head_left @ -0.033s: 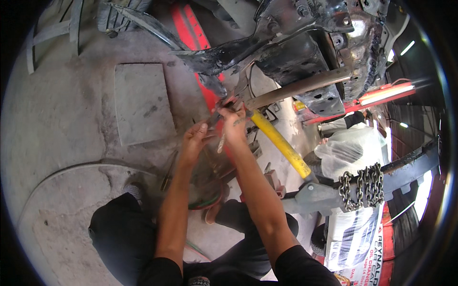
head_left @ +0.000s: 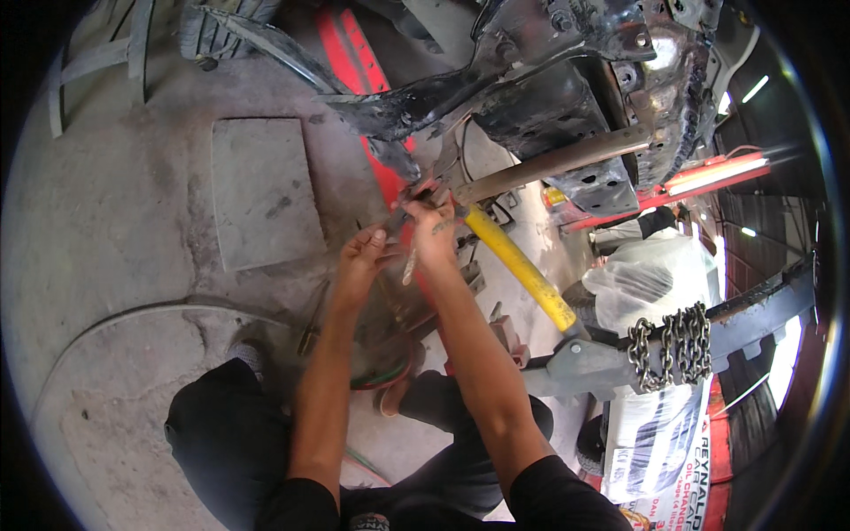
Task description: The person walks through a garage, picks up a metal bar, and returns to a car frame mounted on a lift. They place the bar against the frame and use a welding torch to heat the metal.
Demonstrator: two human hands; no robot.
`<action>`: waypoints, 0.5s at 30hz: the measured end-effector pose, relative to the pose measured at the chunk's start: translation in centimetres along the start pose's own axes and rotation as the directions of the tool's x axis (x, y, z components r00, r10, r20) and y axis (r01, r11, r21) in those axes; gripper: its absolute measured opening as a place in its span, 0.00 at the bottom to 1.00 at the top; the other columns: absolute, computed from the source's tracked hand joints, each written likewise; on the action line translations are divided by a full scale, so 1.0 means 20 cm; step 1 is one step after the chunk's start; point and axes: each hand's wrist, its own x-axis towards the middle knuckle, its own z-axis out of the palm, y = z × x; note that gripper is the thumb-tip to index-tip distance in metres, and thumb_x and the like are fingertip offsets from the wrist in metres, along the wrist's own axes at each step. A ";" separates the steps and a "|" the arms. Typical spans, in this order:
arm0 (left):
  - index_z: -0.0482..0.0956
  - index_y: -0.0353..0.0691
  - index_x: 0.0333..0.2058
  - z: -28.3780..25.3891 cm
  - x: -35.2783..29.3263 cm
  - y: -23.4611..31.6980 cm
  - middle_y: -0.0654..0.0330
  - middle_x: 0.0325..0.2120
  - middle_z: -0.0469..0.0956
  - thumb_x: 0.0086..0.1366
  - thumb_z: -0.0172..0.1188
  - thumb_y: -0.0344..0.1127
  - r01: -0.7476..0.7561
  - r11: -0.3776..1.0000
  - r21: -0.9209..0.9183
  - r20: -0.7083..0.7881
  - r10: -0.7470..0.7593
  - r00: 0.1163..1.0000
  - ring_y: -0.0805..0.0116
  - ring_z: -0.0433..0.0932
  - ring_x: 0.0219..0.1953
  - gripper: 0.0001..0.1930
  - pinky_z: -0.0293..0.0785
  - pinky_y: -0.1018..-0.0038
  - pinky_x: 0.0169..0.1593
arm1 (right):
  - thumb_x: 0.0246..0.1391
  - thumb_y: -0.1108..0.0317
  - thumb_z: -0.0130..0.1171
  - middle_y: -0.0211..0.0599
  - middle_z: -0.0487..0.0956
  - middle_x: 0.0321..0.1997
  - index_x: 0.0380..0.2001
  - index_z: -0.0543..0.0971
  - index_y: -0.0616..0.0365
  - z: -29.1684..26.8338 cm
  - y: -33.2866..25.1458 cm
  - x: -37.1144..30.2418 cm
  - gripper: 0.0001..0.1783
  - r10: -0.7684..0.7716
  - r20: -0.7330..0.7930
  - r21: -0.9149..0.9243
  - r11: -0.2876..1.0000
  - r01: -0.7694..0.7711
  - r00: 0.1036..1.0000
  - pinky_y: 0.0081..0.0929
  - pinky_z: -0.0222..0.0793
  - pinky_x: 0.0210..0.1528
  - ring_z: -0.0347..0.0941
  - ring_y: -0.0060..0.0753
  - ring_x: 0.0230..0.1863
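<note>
My left hand (head_left: pixel 359 255) is closed, thumb uppermost, at one end of a dark grey piece (head_left: pixel 392 228) whose kind I cannot make out. Just right of it, my right hand (head_left: pixel 434 232) curls its fingers at the small metal parts where several bars meet; what it grips is hidden. Beneath the right hand hangs a short pale twisted cord (head_left: pixel 409 267). A flat steel bar (head_left: pixel 558 162) runs from this spot up to the black vehicle frame (head_left: pixel 425 96). The yellow cylinder (head_left: pixel 522 268) slants away to the lower right.
A heavy chain (head_left: pixel 670 347) wraps the grey steel arm (head_left: pixel 753 310) at right. A red beam (head_left: pixel 382 173) lies on the floor behind my hands. A flat square plate (head_left: pixel 266 195) is at left. Plastic sheeting (head_left: pixel 651 279) covers something beyond; a tire (head_left: pixel 221 31) stands at the back.
</note>
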 end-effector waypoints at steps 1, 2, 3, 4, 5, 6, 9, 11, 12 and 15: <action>0.73 0.36 0.51 0.01 0.01 -0.01 0.59 0.40 0.80 0.69 0.61 0.45 -0.015 0.999 0.032 -0.037 0.017 0.999 0.68 0.81 0.40 0.21 0.77 0.67 0.47 | 0.49 0.75 0.55 0.41 0.80 0.37 0.39 0.77 0.64 0.01 -0.01 -0.01 0.12 0.027 -0.002 0.002 1.000 -0.027 1.000 0.30 0.71 0.46 0.77 0.33 0.40; 0.75 0.37 0.48 0.01 0.01 -0.02 0.60 0.40 0.81 0.70 0.59 0.47 -0.030 0.997 0.064 -0.073 0.035 0.997 0.68 0.81 0.39 0.19 0.78 0.67 0.45 | 0.48 0.75 0.55 0.41 0.80 0.37 0.39 0.77 0.63 0.02 -0.03 -0.03 0.12 0.038 -0.010 -0.003 0.999 -0.038 0.999 0.30 0.71 0.46 0.77 0.34 0.40; 0.75 0.38 0.45 0.02 0.01 -0.03 0.61 0.38 0.81 0.70 0.59 0.47 -0.035 0.997 0.063 -0.096 0.041 0.995 0.69 0.81 0.38 0.17 0.78 0.68 0.45 | 0.48 0.76 0.55 0.41 0.80 0.37 0.39 0.77 0.63 0.03 -0.05 -0.04 0.12 0.050 -0.016 -0.007 0.999 -0.050 0.999 0.31 0.71 0.47 0.77 0.34 0.40; 0.76 0.39 0.43 0.03 0.01 -0.03 0.61 0.37 0.81 0.71 0.58 0.47 -0.039 0.997 0.061 -0.112 0.046 0.993 0.69 0.81 0.37 0.16 0.78 0.69 0.44 | 0.48 0.76 0.55 0.41 0.80 0.37 0.39 0.76 0.63 0.03 -0.08 -0.04 0.12 0.057 -0.026 -0.013 0.998 -0.057 0.998 0.32 0.71 0.48 0.77 0.35 0.41; 0.76 0.40 0.40 0.05 0.02 -0.03 0.62 0.36 0.81 0.71 0.58 0.47 -0.044 0.997 0.058 -0.129 0.051 0.990 0.70 0.81 0.37 0.15 0.78 0.70 0.44 | 0.48 0.75 0.55 0.41 0.80 0.38 0.40 0.76 0.62 0.01 -0.05 -0.01 0.13 0.041 -0.014 0.001 0.999 -0.041 0.999 0.33 0.71 0.49 0.77 0.35 0.41; 0.76 0.40 0.40 0.06 0.02 -0.05 0.62 0.35 0.80 0.71 0.58 0.47 -0.019 0.999 0.038 -0.127 0.023 0.992 0.71 0.80 0.35 0.15 0.78 0.70 0.42 | 0.48 0.75 0.55 0.40 0.80 0.39 0.41 0.76 0.62 -0.03 0.00 0.03 0.13 0.025 -0.002 0.016 1.000 -0.025 1.000 0.34 0.71 0.49 0.77 0.36 0.41; 0.76 0.40 0.39 0.05 0.03 -0.11 0.62 0.31 0.78 0.72 0.56 0.47 0.023 1.000 0.001 -0.144 -0.022 0.989 0.71 0.78 0.31 0.15 0.77 0.71 0.38 | 0.49 0.74 0.56 0.40 0.80 0.40 0.43 0.75 0.60 -0.02 0.02 0.03 0.15 0.021 -0.014 0.087 0.996 -0.019 1.000 0.35 0.71 0.49 0.77 0.37 0.42; 0.75 0.39 0.37 0.05 0.06 -0.11 0.62 0.29 0.76 0.73 0.54 0.47 -0.009 1.000 0.004 -0.164 0.009 0.986 0.69 0.79 0.29 0.15 0.78 0.72 0.34 | 0.49 0.75 0.56 0.40 0.80 0.40 0.44 0.74 0.60 0.01 -0.02 0.02 0.16 0.053 -0.014 0.067 0.996 -0.052 0.999 0.35 0.72 0.48 0.77 0.36 0.42; 0.75 0.40 0.36 0.05 0.07 -0.11 0.63 0.27 0.75 0.73 0.52 0.48 0.011 0.999 -0.040 -0.189 -0.018 0.982 0.71 0.76 0.27 0.16 0.76 0.73 0.32 | 0.49 0.76 0.56 0.40 0.80 0.40 0.44 0.73 0.59 0.02 -0.05 0.02 0.16 0.082 -0.004 0.015 0.997 -0.082 0.997 0.34 0.72 0.47 0.77 0.36 0.42; 0.73 0.42 0.32 0.06 0.10 -0.11 0.66 0.24 0.70 0.75 0.48 0.50 0.069 0.984 -0.164 -0.212 -0.104 0.972 0.74 0.70 0.23 0.19 0.69 0.75 0.26 | 0.50 0.72 0.58 0.35 0.80 0.36 0.38 0.77 0.60 0.03 -0.04 0.01 0.10 0.078 -0.034 0.036 0.996 -0.077 0.996 0.28 0.66 0.37 0.73 0.29 0.34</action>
